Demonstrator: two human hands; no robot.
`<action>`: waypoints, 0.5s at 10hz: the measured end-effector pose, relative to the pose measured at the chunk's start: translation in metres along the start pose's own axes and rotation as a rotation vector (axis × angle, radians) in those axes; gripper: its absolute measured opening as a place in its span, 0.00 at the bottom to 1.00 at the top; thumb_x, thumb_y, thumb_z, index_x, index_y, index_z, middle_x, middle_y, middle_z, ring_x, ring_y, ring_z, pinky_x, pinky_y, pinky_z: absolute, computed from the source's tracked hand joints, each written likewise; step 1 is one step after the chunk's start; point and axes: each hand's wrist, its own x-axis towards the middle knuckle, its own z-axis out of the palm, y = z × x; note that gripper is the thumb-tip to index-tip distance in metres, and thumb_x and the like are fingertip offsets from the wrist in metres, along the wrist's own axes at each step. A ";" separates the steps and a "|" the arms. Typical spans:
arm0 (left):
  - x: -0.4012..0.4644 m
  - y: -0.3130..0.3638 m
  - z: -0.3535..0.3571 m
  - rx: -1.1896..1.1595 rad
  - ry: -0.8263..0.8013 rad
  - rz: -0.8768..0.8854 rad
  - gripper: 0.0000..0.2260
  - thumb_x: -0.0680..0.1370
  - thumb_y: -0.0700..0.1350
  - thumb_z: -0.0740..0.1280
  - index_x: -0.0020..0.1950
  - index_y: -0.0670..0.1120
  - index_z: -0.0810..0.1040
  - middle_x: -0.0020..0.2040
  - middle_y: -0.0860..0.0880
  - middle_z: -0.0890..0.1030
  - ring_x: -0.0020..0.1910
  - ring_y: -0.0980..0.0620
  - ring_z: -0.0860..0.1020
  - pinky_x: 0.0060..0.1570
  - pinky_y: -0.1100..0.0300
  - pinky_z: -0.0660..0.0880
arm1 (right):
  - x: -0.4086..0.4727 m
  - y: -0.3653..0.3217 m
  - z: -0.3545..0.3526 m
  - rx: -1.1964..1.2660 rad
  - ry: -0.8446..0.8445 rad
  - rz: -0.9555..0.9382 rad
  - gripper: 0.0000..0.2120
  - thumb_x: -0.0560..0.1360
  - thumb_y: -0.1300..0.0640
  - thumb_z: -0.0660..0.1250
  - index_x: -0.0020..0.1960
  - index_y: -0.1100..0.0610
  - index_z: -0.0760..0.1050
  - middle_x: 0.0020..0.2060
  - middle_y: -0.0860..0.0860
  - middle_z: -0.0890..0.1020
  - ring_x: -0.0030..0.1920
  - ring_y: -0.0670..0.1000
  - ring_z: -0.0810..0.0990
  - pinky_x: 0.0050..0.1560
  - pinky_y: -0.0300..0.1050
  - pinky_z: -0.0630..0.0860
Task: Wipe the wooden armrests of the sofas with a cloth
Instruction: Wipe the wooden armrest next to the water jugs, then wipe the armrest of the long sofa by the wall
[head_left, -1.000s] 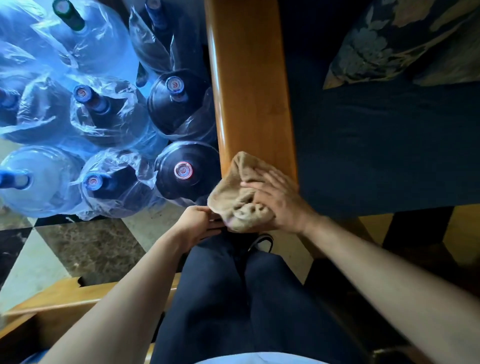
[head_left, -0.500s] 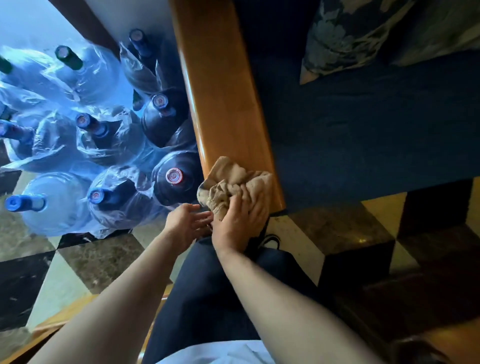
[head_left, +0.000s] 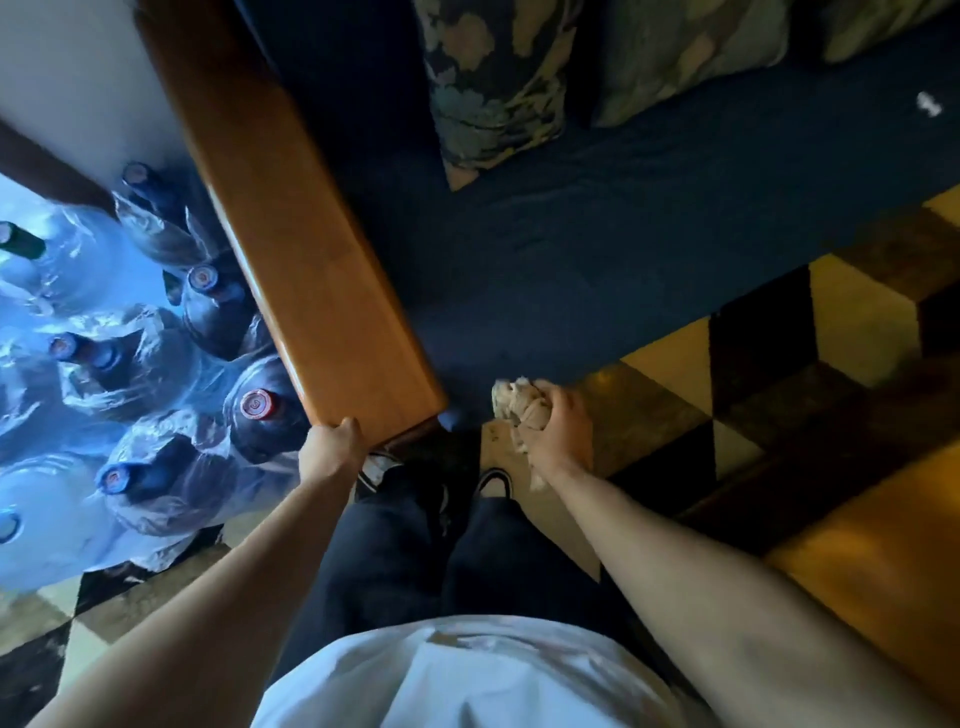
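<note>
A long wooden armrest (head_left: 291, 244) of a dark blue sofa (head_left: 545, 249) runs from the top left down to the middle of the head view. My left hand (head_left: 332, 449) grips its near front corner from below. My right hand (head_left: 558, 426) is to the right of the armrest, off the wood, over the sofa's front edge and the floor. It is closed around a bunched beige cloth (head_left: 517, 402), with a loose end hanging beneath my wrist.
Several large water bottles (head_left: 254, 410) in plastic wrap crowd the floor left of the armrest. Patterned cushions (head_left: 493, 88) lie on the sofa seat. A second wooden surface (head_left: 872, 561) shows at the right. My legs and shoes (head_left: 415, 483) stand on the checkered floor.
My right hand lifted the cloth off the armrest's near end and moved it right. My left hand shifted onto the armrest's front corner. The view swung right.
</note>
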 end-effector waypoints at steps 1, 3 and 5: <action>-0.024 0.025 0.020 0.094 -0.083 0.135 0.19 0.73 0.50 0.58 0.51 0.38 0.79 0.47 0.37 0.83 0.47 0.35 0.81 0.52 0.45 0.79 | -0.012 0.019 -0.025 0.129 0.060 0.201 0.27 0.70 0.58 0.79 0.67 0.53 0.76 0.64 0.55 0.77 0.62 0.58 0.78 0.66 0.52 0.75; -0.062 0.100 0.070 0.137 -0.433 0.259 0.13 0.80 0.43 0.62 0.57 0.36 0.78 0.54 0.33 0.83 0.36 0.43 0.80 0.39 0.54 0.79 | -0.025 0.041 -0.088 0.402 0.302 0.501 0.25 0.69 0.58 0.80 0.64 0.58 0.76 0.59 0.58 0.83 0.54 0.58 0.83 0.52 0.47 0.79; -0.082 0.175 0.099 0.282 -0.553 0.446 0.14 0.81 0.46 0.61 0.55 0.36 0.79 0.53 0.34 0.83 0.42 0.41 0.82 0.49 0.47 0.80 | -0.008 0.028 -0.142 0.621 0.420 0.563 0.17 0.70 0.64 0.77 0.49 0.49 0.72 0.46 0.50 0.83 0.39 0.45 0.79 0.34 0.29 0.74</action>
